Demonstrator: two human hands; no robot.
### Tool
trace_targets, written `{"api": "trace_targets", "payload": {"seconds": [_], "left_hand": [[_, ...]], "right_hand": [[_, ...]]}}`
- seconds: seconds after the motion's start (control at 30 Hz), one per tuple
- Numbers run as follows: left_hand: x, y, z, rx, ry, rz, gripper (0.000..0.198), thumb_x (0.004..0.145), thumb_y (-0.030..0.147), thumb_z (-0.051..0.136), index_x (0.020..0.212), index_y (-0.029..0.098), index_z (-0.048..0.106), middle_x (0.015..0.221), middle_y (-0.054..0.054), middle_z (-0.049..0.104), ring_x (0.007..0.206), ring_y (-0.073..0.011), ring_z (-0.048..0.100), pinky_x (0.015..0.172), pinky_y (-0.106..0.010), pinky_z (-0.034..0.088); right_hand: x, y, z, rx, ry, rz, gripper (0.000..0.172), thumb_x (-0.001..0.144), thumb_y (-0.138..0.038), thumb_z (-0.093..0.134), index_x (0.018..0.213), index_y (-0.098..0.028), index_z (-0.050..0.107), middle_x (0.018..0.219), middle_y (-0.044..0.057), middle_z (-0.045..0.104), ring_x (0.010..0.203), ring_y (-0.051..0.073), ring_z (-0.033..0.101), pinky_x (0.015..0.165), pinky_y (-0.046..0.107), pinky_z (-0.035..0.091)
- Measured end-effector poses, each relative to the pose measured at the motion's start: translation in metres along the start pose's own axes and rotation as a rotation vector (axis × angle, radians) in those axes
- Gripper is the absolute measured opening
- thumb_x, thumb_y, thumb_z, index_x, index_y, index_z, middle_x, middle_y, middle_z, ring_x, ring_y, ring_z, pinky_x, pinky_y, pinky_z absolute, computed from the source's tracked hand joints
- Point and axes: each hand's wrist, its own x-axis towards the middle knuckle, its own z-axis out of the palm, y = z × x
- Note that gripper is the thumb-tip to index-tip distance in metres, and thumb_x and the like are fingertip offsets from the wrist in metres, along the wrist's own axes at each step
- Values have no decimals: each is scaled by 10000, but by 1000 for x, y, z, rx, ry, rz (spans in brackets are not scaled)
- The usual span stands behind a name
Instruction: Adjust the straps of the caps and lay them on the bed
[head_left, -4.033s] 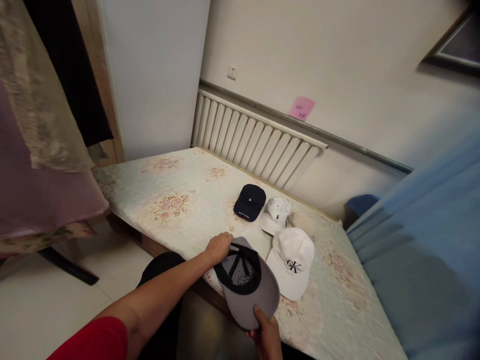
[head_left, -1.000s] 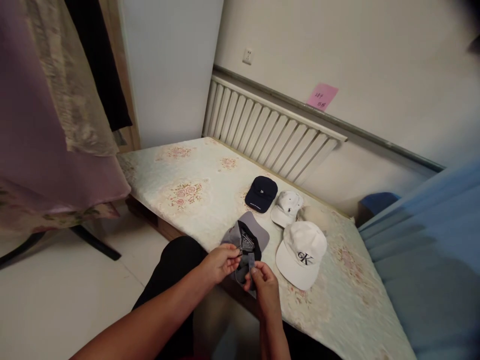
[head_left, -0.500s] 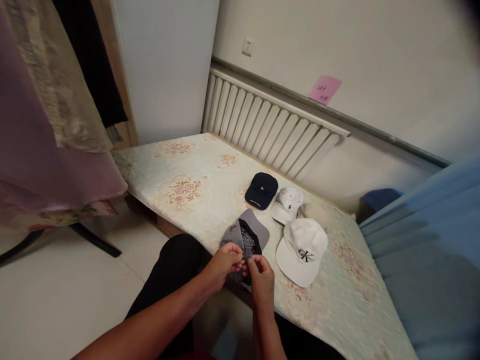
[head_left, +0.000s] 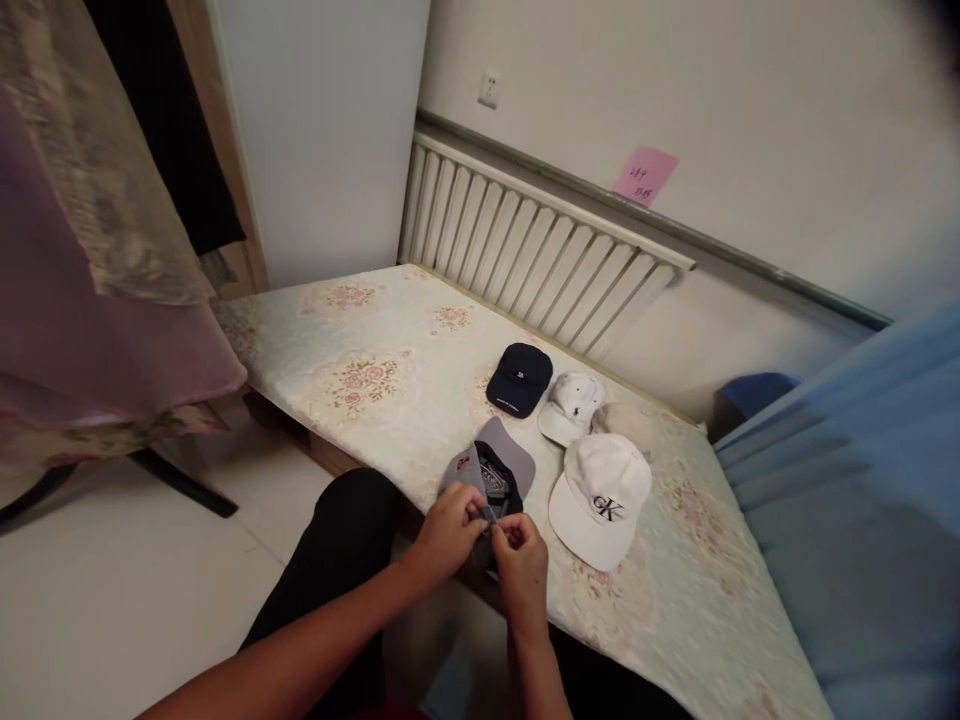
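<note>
A grey baseball cap [head_left: 512,452] lies on its side at the near edge of the bed, its hollow inside turned toward me and its brim pointing away. My left hand [head_left: 456,525] pinches the cap's back strap from the left. From the right, my right hand [head_left: 519,560] pinches the same strap, fingertips close to the left ones. The fingers partly hide the strap and its fastening. Just right of my hands rests a white cap [head_left: 606,495] with black letters. Behind it are a navy cap [head_left: 520,380], a smaller white cap [head_left: 571,408] and a beige cap [head_left: 626,424], partly covered.
The bed [head_left: 405,420] has a pale floral cover. A white radiator [head_left: 525,240] runs along the wall behind it. At the right hangs a blue curtain [head_left: 847,480]; at the left, clothes [head_left: 127,180] hang over a pink cloth. My knee [head_left: 352,520] is against the bed's edge.
My fingers have shifted a little on the strap, which now slants between them instead of standing upright. The view has moved slightly; the other caps lie as before.
</note>
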Motion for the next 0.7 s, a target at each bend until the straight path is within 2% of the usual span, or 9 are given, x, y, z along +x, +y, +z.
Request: {"api": "trace_targets", "payload": {"seconds": [0.07,0.17,0.27,0.33,0.47,0.7], "left_hand": [[3,6,-5,10,-65,80,302,588,4,585,811,195,658,962,-22,581,608,-99,431,642,-245,365],[8,16,-12,22,-275,94,360,603,21,588,890,214,690,1152,-38,584,593,-92,450,626,-250,370],[11,24,-16,39,-439,97,399,600,48,615,944,235,687,957,-16,637,611,-115,475,591,-227,345],[12,27,-17,59,-507,108,361,603,65,625,918,229,686,802,2,609,607,-120,472,569,-214,323],[11,28,-16,81,-528,105,188,638,110,634,797,200,675,736,7,561,571,-105,444,544,-209,294],[10,19,-13,48,-528,75,155,661,175,677,815,195,669,699,19,550,544,-93,437,530,-198,289]], "right_hand": [[1,1,-5,52,-53,24,94,668,-272,613,632,-211,551,558,-41,524,541,127,473,515,239,368],[2,1,-12,112,-95,59,124,656,-287,640,630,-202,553,532,-50,513,511,114,457,488,229,349],[3,1,-18,218,-116,113,152,661,-309,657,647,-197,555,506,-49,534,488,112,469,479,224,350],[4,1,-20,310,-132,153,163,659,-315,666,664,-195,555,499,-46,558,468,107,476,475,219,351],[2,2,-20,463,-154,222,193,630,-305,699,674,-194,547,483,-47,574,429,93,472,458,204,335],[1,1,-19,577,-174,262,226,604,-301,733,672,-187,550,483,-48,576,422,84,486,454,195,349]]}}
